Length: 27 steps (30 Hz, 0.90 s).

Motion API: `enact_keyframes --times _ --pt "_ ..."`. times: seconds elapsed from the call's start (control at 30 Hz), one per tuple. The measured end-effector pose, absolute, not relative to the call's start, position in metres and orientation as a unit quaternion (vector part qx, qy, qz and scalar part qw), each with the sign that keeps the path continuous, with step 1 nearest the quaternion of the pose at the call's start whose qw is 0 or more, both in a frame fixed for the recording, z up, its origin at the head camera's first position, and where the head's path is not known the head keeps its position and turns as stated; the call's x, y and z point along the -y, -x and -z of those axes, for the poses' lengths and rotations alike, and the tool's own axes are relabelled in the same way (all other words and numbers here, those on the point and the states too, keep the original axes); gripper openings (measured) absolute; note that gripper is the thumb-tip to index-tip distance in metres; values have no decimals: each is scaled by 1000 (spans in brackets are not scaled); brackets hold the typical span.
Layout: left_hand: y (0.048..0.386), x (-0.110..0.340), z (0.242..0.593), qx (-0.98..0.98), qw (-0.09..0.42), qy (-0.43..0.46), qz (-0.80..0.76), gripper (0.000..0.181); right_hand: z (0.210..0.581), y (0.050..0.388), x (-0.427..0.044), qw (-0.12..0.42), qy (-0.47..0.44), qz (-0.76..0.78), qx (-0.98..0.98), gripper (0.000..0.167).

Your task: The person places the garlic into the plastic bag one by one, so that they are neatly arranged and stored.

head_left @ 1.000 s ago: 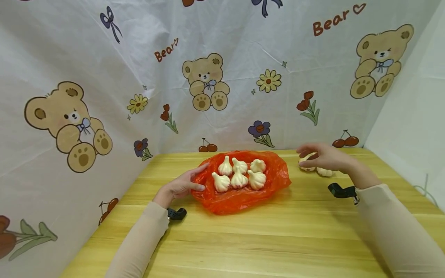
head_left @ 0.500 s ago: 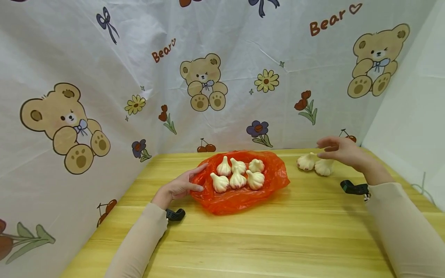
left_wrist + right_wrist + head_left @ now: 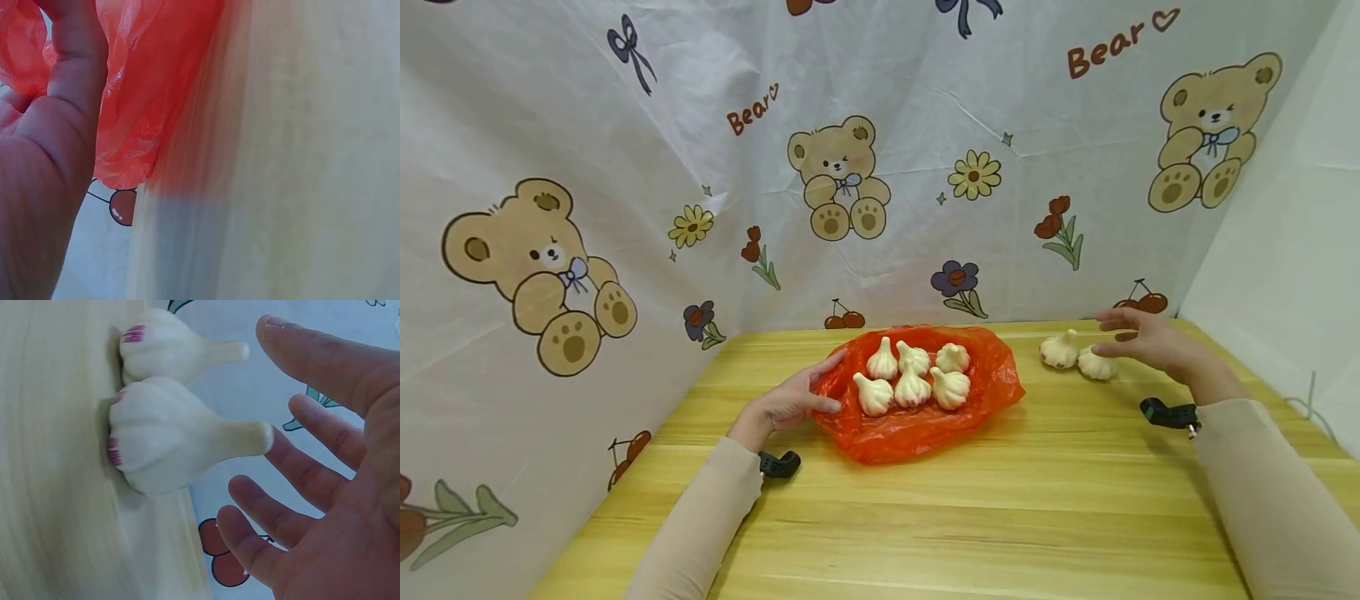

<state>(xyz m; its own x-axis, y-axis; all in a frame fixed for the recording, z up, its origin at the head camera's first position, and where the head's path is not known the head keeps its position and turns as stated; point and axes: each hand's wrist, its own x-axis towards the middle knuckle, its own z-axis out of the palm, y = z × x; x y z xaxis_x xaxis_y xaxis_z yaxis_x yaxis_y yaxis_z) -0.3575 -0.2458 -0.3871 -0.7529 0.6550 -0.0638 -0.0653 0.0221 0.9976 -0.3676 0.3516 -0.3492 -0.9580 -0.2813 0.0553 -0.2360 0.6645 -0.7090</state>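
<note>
In the head view, a red plastic bag (image 3: 895, 442) lies spread on the table, with several white garlic bulbs (image 3: 951, 388) inside it. My left hand (image 3: 784, 403) holds the bag's left side, thumb at the front and fingers further back; the left wrist view shows the thin red plastic (image 3: 144, 81) beside the thumb. To the right of the bag, two more garlic bulbs sit close together, a left one (image 3: 1059, 350) and a right one (image 3: 1097, 364). My right hand (image 3: 1157, 343) hovers by the right bulb, fingers spread and holding nothing. Its fingertips are near the nearer bulb's stem (image 3: 244, 438) in the right wrist view.
The wooden table (image 3: 925, 533) extends in front of the bag. A white cloth (image 3: 910, 275) printed with bears and flowers hangs behind and to the left. At the right is a plain white wall (image 3: 1292, 242), with a thin cable (image 3: 1312, 408) near the table edge.
My right hand has moved right from above the two loose garlic bulbs to beside the right one, uncovering them. The left hand stays at the bag. The head view has shifted slightly.
</note>
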Motion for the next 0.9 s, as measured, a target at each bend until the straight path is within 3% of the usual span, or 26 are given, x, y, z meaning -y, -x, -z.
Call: enact_keyframes --times 0.9 --pt "355 238 386 -665 253 -211 -670 112 398 382 -351 0 139 337 -931 72"
